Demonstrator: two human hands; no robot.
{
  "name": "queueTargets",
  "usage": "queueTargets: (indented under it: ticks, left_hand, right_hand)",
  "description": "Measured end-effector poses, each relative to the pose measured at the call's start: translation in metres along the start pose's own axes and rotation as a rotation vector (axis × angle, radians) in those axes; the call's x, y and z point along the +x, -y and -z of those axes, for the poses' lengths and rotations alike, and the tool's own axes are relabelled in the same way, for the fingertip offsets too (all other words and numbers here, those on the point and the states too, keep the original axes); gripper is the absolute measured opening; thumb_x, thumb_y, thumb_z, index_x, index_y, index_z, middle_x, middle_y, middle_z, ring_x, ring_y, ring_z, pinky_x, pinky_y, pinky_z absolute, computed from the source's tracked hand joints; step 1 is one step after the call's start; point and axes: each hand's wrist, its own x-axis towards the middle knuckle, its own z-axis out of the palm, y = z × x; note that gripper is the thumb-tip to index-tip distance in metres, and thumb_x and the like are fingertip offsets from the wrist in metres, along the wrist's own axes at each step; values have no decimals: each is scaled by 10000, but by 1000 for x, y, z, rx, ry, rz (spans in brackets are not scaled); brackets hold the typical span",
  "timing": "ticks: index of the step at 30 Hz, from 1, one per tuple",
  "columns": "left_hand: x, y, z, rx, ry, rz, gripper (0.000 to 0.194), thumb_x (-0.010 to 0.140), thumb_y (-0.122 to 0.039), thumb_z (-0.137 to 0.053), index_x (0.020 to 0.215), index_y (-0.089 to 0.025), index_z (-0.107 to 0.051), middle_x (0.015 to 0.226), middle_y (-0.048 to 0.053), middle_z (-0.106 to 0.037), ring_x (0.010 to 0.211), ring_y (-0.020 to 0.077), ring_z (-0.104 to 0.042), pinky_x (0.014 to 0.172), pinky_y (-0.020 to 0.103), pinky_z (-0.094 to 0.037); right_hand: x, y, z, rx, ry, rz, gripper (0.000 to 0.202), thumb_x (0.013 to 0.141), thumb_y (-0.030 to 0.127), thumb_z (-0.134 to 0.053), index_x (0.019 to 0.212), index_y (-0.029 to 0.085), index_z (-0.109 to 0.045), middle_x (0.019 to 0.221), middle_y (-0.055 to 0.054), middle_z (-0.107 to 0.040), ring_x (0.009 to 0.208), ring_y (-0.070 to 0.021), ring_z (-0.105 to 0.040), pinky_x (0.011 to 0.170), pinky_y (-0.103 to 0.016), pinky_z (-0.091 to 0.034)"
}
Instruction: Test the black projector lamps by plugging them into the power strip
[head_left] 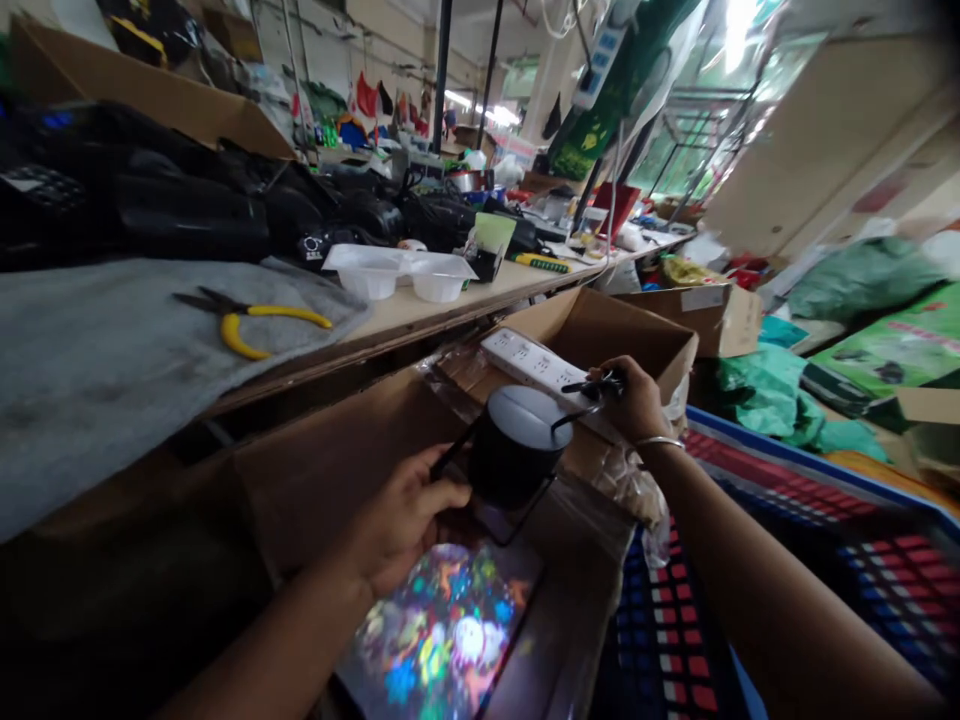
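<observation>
A black, round projector light [517,450] with a grey back face and a U-shaped bracket is in the middle of the view. My left hand [409,515] is closed around its bracket at the left side. Bright coloured shapes fall from the light onto a surface below. My right hand [631,395] is closed on a black cable [592,385], part of which runs to the back of the light. Right beside that hand lies a white power strip [532,360]. Whether the cable's end touches the strip I cannot tell.
An open cardboard box [622,335] stands behind the strip. At the right is a blue and red plastic basket [690,620]. The workbench [352,350] at the left bears yellow-handled pliers [255,325], white plastic trays [405,270] and several black devices [195,205].
</observation>
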Motion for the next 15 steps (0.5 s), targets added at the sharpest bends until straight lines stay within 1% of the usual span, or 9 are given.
queueTargets:
  ticks: [2,5,7,11,15]
  left_hand:
    - [3,0,-1,-10,1,-13,456,612,-167,-641,1048,-130,-510,763,46,-634,576,160,-595,546,306,-506]
    - [5,-1,-1,-14,5,-12,473,621,-145,-623,1078,-138,-504,777,43,-628,592,158,-595,565,316,-513]
    - [5,-2,-2,-15,-5,-27,490,612,-126,-617,1087,-144,-501,788,35,-615,612,160,-593,561,311,-514]
    - [6,-4,-4,-15,-18,-62,497,598,-109,-618,1080,-158,-508,783,12,-576,625,158,-582,539,293,-508]
    - [9,-3,-4,-18,-32,-64,476,600,-108,-607,1064,-159,-514,744,4,-567,600,151,-579,518,275,-497]
  right_hand:
    - [0,1,-2,0,-23,-24,150,679,320,-567,749,191,-536,699,-58,-641,660,-199,-601,603,-290,-433]
    - [-2,4,-3,-2,-62,-65,157,671,324,-583,735,191,-529,691,-49,-631,660,-192,-589,607,-289,-424]
    - [-3,4,-4,18,-67,-83,162,675,325,-582,743,189,-528,698,-48,-628,666,-186,-585,615,-286,-424]
    - [-4,1,-5,44,-63,-51,197,690,351,-593,774,181,-542,701,-45,-616,658,-172,-578,620,-274,-422]
    - [-4,-4,-7,0,-89,-32,188,688,340,-617,766,183,-549,695,-40,-616,654,-168,-577,608,-265,-415]
